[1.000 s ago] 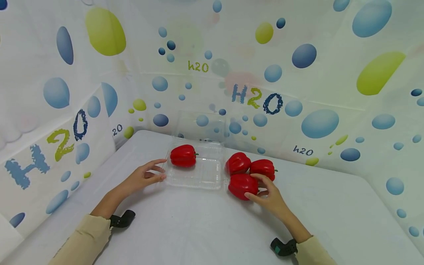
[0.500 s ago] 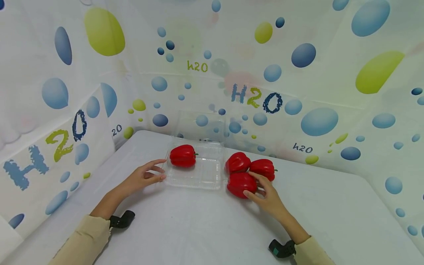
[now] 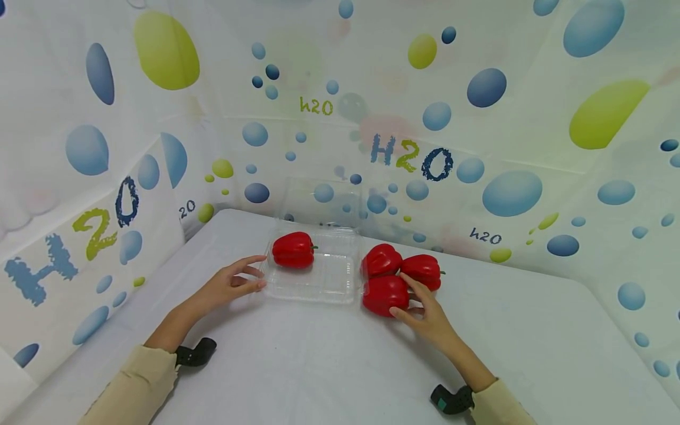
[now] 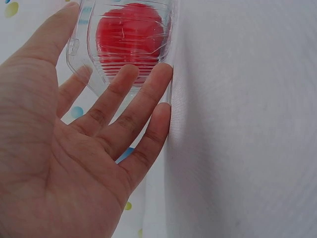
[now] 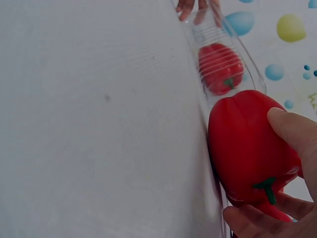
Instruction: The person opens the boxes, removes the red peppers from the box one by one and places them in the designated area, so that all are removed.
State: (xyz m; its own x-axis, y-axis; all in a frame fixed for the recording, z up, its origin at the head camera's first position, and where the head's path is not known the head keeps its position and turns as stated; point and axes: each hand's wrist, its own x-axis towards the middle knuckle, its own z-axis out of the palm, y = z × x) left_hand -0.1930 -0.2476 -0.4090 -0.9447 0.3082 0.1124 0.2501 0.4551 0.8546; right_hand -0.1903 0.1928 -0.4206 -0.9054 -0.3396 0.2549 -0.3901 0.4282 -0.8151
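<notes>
In the head view, my left hand (image 3: 234, 280) is at the left side of a clear plastic clamshell box (image 3: 334, 292). Its fingers are extended, with fingertips at the box wall in the left wrist view. A red bell pepper (image 3: 293, 250) lies in the left part of the box. Right of the box, my right hand (image 3: 432, 316) holds another red bell pepper (image 3: 383, 295) between thumb and fingers. The right wrist view shows the thumb (image 5: 292, 129) on this pepper's side, with several fingers around its green-stemmed end.
Two more red bell peppers, a left one (image 3: 381, 261) and a right one (image 3: 422, 270), lie just behind the held one. The box's transparent lid (image 3: 321, 203) stands up at the back. A patterned sheet (image 3: 510, 141) rises behind the white-covered table (image 3: 297, 366).
My right hand and the pepper it holds have shifted slightly left and back, closer to the box. My left hand has stayed at the box.
</notes>
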